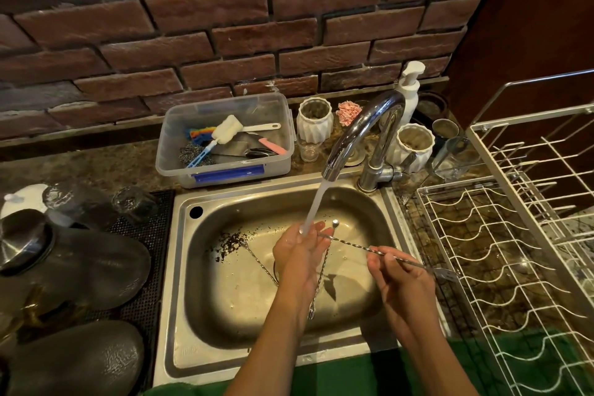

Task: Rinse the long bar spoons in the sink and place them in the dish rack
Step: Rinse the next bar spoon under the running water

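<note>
Water is running from the tap (pixel 360 135) into the sink (pixel 180 267), landing on the left hand (pixel 300 249).

Right hand (pixel 401 280) is pinching a bar spoon (pixel 360 246) partway along its twisted stem, fingers closed on it; the forked end is sticking out past the hand over the sink's right rim, toward the rack (pixel 501 254). The bowl end is lying across the left fingers, which are curled loosely around it under the stream (rubbing or just supporting, cannot tell which).

Two more spoons (pixel 316 286) are lying in the basin: one running toward the near edge under the left wrist, one angled toward the left side near the dark grounds (pixel 231 239) scattered on the bottom.

Risks, as judged:
- Wet stem, light pinch: the spoon could be slipping out and dropping among the grounds, needing a second rinse.
- Stream striking the hand and the spoon bowl could be splashing over the rim onto the worktop.
- Rack wires are widely spaced; a thin spoon laid along them may be falling through to the worktop below. Laying it across several wires looks safer.
- The spoons in the basin may be picking up grounds.
</note>
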{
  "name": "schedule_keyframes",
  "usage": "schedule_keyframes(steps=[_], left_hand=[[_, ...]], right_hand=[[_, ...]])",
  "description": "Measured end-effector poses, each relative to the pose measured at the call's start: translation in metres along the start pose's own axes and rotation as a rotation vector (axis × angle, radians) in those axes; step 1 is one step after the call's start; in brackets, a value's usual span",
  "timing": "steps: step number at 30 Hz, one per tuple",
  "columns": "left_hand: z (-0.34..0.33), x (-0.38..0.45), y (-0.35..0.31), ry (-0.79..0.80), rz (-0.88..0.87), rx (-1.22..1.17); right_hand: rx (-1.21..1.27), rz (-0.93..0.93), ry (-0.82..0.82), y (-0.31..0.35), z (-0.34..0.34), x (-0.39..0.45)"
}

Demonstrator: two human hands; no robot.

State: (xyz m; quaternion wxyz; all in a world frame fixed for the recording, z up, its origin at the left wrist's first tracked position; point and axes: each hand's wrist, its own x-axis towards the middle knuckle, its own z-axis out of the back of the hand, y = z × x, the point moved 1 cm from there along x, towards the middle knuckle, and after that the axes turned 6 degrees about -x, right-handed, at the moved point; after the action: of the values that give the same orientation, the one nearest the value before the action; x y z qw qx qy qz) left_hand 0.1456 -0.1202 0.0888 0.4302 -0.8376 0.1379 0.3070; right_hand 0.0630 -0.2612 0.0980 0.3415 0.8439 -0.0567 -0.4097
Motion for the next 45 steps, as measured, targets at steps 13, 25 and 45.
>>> schedule_keyframes(steps=[13, 25, 45], left_hand=[[0.001, -0.001, 0.005, -0.135, -0.045, -0.015], [0.01, -0.008, -0.01, -0.071, 0.073, -0.144], [0.002, -0.02, -0.017, -0.072, 0.008, -0.135]], right_hand=[[-0.002, 0.015, 0.005, -0.007, -0.002, 0.001], [-0.048, 0.001, 0.056, -0.014, -0.015, 0.011], [0.02, -0.066, 0.083, -0.033, -0.059, 0.022]])
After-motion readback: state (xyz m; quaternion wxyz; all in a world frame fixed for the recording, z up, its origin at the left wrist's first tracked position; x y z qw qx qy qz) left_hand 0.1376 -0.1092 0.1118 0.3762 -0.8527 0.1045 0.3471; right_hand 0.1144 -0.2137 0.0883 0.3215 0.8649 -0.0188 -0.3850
